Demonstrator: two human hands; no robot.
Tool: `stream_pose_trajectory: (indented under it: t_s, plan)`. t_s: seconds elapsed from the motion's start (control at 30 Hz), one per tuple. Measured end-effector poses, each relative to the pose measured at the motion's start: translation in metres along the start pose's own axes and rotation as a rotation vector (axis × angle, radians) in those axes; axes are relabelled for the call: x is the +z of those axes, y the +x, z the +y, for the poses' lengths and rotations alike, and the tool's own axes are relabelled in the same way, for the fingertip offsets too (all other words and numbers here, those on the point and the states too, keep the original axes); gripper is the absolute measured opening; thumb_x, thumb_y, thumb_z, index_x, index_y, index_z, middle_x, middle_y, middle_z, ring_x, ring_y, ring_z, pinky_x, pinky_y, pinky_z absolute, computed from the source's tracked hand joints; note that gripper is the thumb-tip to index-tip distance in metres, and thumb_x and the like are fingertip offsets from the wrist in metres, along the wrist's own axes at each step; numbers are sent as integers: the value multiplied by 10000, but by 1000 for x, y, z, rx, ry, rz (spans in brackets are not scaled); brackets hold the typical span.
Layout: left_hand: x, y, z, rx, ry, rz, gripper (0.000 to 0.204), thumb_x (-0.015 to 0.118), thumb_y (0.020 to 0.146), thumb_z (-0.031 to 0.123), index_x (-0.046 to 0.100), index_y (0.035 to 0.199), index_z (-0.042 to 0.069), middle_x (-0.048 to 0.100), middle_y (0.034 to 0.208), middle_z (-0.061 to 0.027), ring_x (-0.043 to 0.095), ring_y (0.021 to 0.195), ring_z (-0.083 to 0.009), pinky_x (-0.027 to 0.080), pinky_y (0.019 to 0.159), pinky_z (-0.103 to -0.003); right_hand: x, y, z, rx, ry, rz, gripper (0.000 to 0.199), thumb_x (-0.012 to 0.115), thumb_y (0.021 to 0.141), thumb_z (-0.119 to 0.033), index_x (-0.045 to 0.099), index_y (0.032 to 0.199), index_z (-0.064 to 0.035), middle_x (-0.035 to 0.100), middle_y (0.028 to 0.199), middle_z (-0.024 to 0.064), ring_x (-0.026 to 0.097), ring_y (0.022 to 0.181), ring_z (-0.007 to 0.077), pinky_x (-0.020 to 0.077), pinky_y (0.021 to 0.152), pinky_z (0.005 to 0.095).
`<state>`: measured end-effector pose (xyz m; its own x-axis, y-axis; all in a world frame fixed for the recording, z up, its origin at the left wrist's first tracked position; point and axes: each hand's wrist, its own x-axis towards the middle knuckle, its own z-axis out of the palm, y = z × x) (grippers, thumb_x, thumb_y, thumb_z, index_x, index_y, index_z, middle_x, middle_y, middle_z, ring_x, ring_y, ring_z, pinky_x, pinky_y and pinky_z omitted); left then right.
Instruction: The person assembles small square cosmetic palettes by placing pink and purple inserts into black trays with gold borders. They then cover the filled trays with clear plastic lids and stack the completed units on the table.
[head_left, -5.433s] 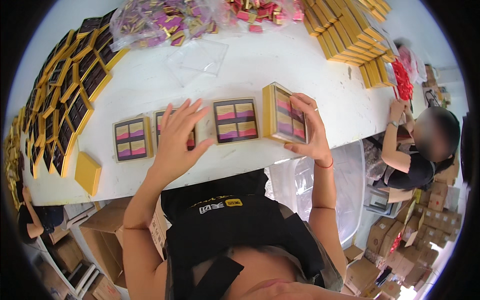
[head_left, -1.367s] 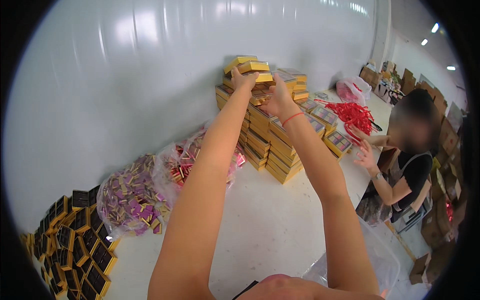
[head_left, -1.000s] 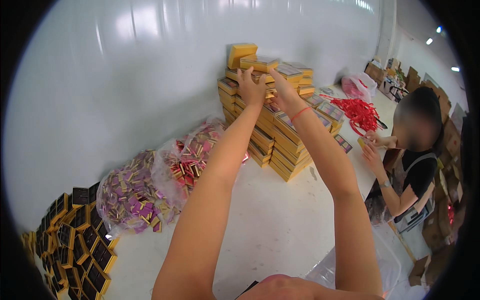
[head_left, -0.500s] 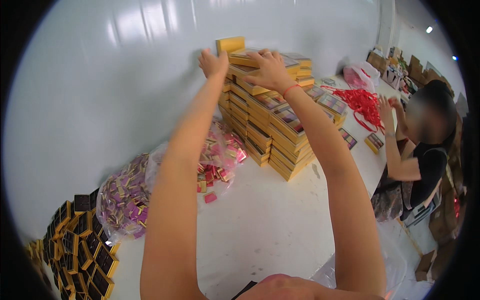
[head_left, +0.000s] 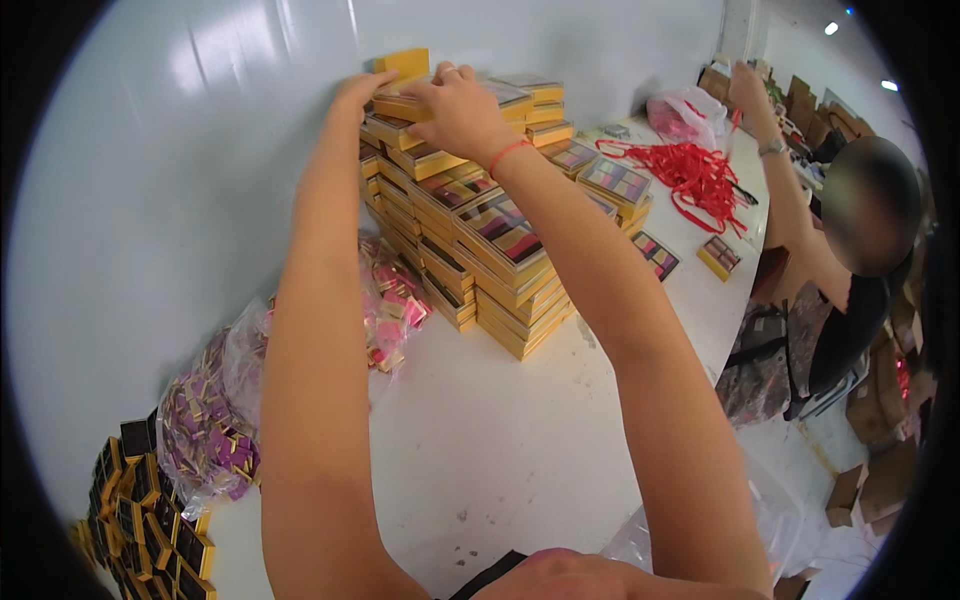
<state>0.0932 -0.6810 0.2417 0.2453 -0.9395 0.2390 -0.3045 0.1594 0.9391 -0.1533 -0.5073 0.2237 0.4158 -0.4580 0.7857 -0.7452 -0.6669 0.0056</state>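
Observation:
Both my arms reach far forward to a tall stack of yellow gift boxes [head_left: 500,265] with striped window lids, standing against the white wall. My right hand [head_left: 455,105] lies flat on the top box of the stack [head_left: 395,108], fingers curled over it. My left hand [head_left: 362,88] presses the left end of the same top box, just below a single plain yellow box [head_left: 402,64] that stands on top at the wall.
Clear bags of pink [head_left: 392,300] and purple [head_left: 205,420] wrapped sweets lie left of the stack. Dark open trays [head_left: 150,520] fill the near left. A red ribbon pile [head_left: 690,170] and loose boxes lie right, where another person [head_left: 850,260] works at the white table [head_left: 490,450].
I have gone from handling boxes at the table's front edge to reaching up at the stack; over the last second both hands settled onto its top box.

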Motion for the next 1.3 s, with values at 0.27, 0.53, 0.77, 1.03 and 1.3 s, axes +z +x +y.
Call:
stream_pose_trajectory:
  t_s: [0.27,0.53,0.77,1.03,1.3]
  plan:
    - [29,-66,20,193,-16,467,453,674,845,459,709,1055,58,717,957,-71,676,909,-244,524,715,-372,-3,2,7,-10,-20,-86,611,837,685,-416,602,1221,-241,548,1184,139,506,1175,349,540,883,458]
    - [40,-115,11,-50,-171,-43,816,534,883,550,421,1411,-62,408,1462,-260,441,1323,-348,392,1034,-434,0,-17,8,-65,154,117,568,825,733,-322,563,1224,-205,516,1156,159,493,1125,368,516,880,457]
    - [32,-101,34,123,-73,171,720,643,833,458,430,1316,-31,501,1283,-208,556,1157,-310,499,917,-435,22,14,22,-17,319,-55,623,803,749,-273,532,1297,-155,554,1191,198,524,1153,387,504,899,451]
    - [41,-163,2,-81,-278,172,1145,546,851,694,-52,1551,13,-16,1639,-156,96,1499,-332,224,1185,-469,36,30,42,518,182,100,832,513,869,-650,380,1490,-112,324,1527,265,192,1459,429,177,1119,668]
    - [42,-147,17,-105,-413,221,937,524,910,569,96,1551,34,197,1592,-178,222,1459,-363,252,1149,-553,40,19,110,1078,919,42,1002,377,888,-743,231,1521,20,198,1584,262,173,1473,397,238,1134,558]
